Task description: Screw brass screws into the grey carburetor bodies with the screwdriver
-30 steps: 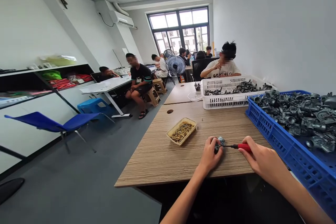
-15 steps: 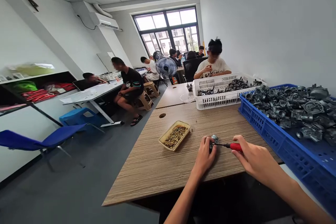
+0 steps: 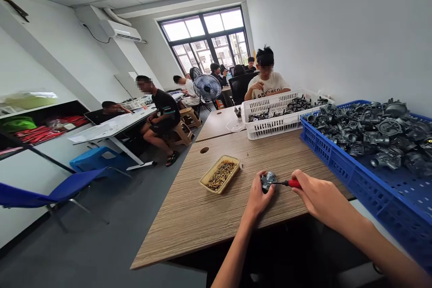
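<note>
My left hand (image 3: 259,195) is closed around a small grey metal carburetor (image 3: 269,179), holding it against the wood-grain table (image 3: 189,220). In my right hand (image 3: 312,191) is a screwdriver (image 3: 294,183) with a red handle and a dark shaft. The shaft points left, and its tip meets the carburetor near my left fingers; the exact contact spot is too small to make out. Left of my hands sits a cream tray (image 3: 203,183) filled with small brass-coloured screws.
A blue crate (image 3: 340,175) heaped with metal carburetors stands at the right. Behind it is a white crate (image 3: 266,131) with more parts, and a co-worker (image 3: 270,83) sits beyond. A tiny loose piece (image 3: 247,154) lies past the tray. The table's left edge borders the floor.
The view has shifted slightly. More of the carburetor shows between my left fingers now, as if turned in the hand. The screwdriver stays against it, with less of its red handle showing.
</note>
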The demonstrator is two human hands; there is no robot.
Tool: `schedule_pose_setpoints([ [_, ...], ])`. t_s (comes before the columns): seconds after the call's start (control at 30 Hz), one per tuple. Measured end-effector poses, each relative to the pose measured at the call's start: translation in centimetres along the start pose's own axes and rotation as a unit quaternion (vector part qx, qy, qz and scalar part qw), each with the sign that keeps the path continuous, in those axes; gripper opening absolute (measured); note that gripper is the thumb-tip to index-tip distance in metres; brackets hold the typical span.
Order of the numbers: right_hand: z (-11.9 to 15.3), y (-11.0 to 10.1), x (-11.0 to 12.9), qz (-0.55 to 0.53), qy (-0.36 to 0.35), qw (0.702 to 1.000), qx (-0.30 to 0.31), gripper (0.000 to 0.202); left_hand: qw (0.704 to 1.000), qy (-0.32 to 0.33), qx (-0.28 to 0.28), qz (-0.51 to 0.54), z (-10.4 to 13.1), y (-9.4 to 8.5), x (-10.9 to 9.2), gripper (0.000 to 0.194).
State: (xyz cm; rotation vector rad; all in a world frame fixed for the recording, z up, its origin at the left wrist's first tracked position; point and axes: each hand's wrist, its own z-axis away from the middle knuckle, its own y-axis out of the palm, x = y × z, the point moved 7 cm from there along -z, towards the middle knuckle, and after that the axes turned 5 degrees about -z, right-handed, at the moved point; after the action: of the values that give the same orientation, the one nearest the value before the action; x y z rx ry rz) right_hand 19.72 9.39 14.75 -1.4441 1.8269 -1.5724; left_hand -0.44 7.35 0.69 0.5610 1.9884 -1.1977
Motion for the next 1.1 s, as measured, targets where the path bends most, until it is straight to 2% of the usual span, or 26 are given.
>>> schedule_pose_setpoints([
  [0.1,-0.1,-0.4,-0.2,0.062,0.026,0.998,-0.019,0.018,1.000,0.008,0.002,-0.006,0.0,0.0,-0.3,0.042],
  [0.23,0.0,-0.3,0.7,0.004,-0.002,1.000,0.008,0.005,1.000,0.010,0.006,-0.004,0.1,-0.1,-0.6,0.040],
  [0.27,0.0,-0.2,0.9,-0.011,-0.007,1.000,0.014,0.008,1.000,0.009,0.008,-0.003,0.1,-0.1,-0.6,0.040],
  [0.43,0.1,-0.4,0.3,0.043,0.037,0.998,-0.004,0.014,1.000,0.015,0.014,0.000,0.2,0.0,-0.8,0.040],
  [0.6,0.0,-0.2,0.1,-0.057,0.022,0.997,0.039,0.008,1.000,0.009,0.020,-0.011,0.1,0.1,-0.7,0.040],
  [0.67,-0.2,-0.4,-0.2,-0.019,0.045,0.998,0.034,0.009,1.000,0.013,0.023,-0.011,0.2,0.1,-0.8,0.040],
  [0.77,-0.2,-0.8,-0.7,0.076,0.099,0.992,0.016,0.023,1.000,0.010,0.022,-0.011,0.2,0.1,-0.9,0.040],
  [0.93,-0.1,-0.6,0.5,0.000,0.046,0.997,0.054,0.010,1.000,0.000,0.022,-0.013,0.3,0.2,-0.8,0.041],
  [1.1,0.0,-0.8,-0.4,0.137,0.130,0.981,0.045,0.028,1.000,0.013,0.023,-0.012,0.3,0.1,-0.9,0.039],
])
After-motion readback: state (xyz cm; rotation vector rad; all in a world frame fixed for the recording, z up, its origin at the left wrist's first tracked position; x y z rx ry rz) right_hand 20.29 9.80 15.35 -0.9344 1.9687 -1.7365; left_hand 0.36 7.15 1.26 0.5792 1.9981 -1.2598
